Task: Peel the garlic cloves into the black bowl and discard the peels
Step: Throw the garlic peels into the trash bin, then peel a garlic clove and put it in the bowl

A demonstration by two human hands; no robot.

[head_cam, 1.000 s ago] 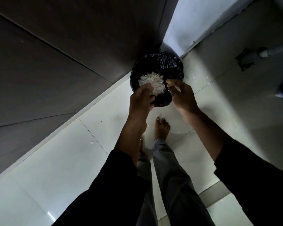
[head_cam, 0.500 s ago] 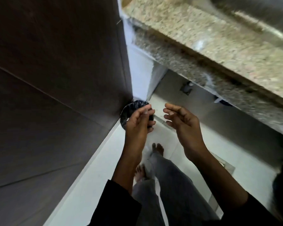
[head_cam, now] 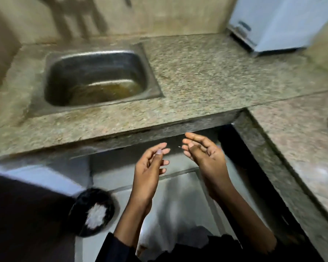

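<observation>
- A black-lined bin [head_cam: 92,211] sits on the floor at lower left, a heap of pale garlic peels [head_cam: 95,215] lying inside it, apart from both hands.
- A steel sink [head_cam: 100,78] is sunk into the granite counter [head_cam: 206,76] above, with brownish water pooled at its bottom.
- The left hand [head_cam: 148,167] hangs in front of the counter's front edge, fingers loosely spread and holding nothing.
- A tiny pale fleck [head_cam: 179,147] shows in the gap between the hands; what it is cannot be told.
- The right hand [head_cam: 203,152] faces the left, fingers relaxed, slightly curled and empty.
- A pale appliance [head_cam: 280,23] stands at the counter's far right corner.
- The black bowl and the peeled cloves are not in view.
- Risk, as a judgement: scraps clinging to the fingers could drop on the floor, since the hands are no longer over the bin.
- The counter edge lies close ahead and its return runs along the right; free room lies mainly below and toward the person.
</observation>
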